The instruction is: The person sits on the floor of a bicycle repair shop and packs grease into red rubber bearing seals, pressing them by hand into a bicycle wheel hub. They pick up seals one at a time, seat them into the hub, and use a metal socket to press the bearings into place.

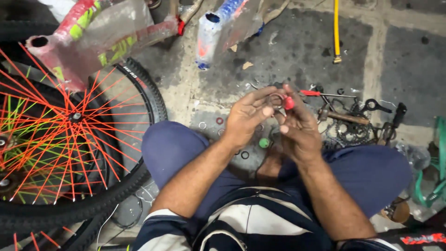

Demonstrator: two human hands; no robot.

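Note:
I sit cross-legged on the floor with both hands raised in front of me. My left hand (pixel 248 116) pinches a small metal ring (pixel 276 100) between thumb and fingers. My right hand (pixel 297 128) meets it from the right and holds a small red part (pixel 289 103) against the ring. The two hands touch at the fingertips. Below them, on the floor between my knees, lie a green cap (pixel 264 142) and several loose washers (pixel 219 121).
A bicycle wheel (pixel 74 139) with orange and green spokes lies at my left. A wrapped red frame (pixel 93 32) and a blue-white frame (pixel 218 28) lie further off. A red-handled screwdriver (pixel 320 94), hammer (pixel 341 117), chainring (pixel 350 132) and spanners sit at the right.

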